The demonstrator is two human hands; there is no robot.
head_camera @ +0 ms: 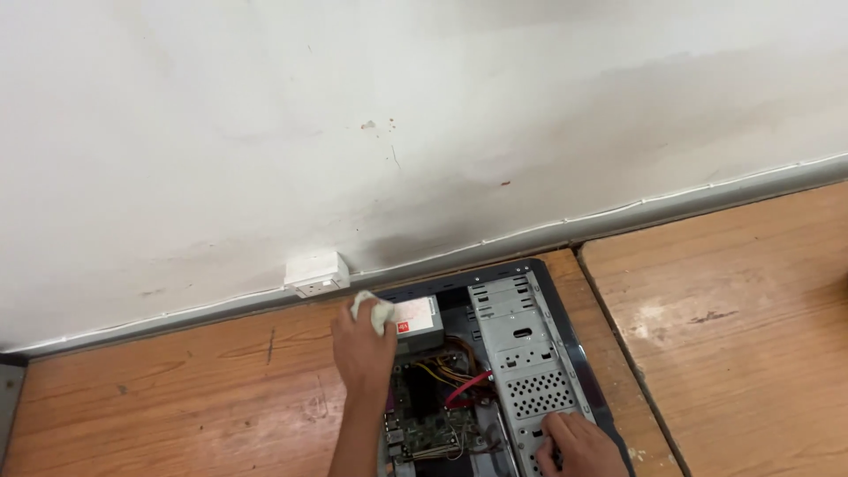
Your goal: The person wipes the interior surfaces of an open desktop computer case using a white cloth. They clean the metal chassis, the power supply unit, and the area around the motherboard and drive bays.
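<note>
An open computer case (579,353) lies flat on a wooden table, against the wall. My left hand (362,349) is closed around a crumpled white cloth (373,309) and presses it on the grey power supply box (420,320) at the case's far end. My right hand (579,446) rests on the perforated metal drive cage (526,353) near the bottom edge of the view, fingers curled over its lower part. Between the hands lie the motherboard (433,428) and a bundle of red and yellow cables (459,380).
A white wall socket box (316,274) sits on the wall just behind the case, with a thin white cable duct (618,212) along the wall's base. A second wooden tabletop (751,327) adjoins on the right, separated by a dark seam.
</note>
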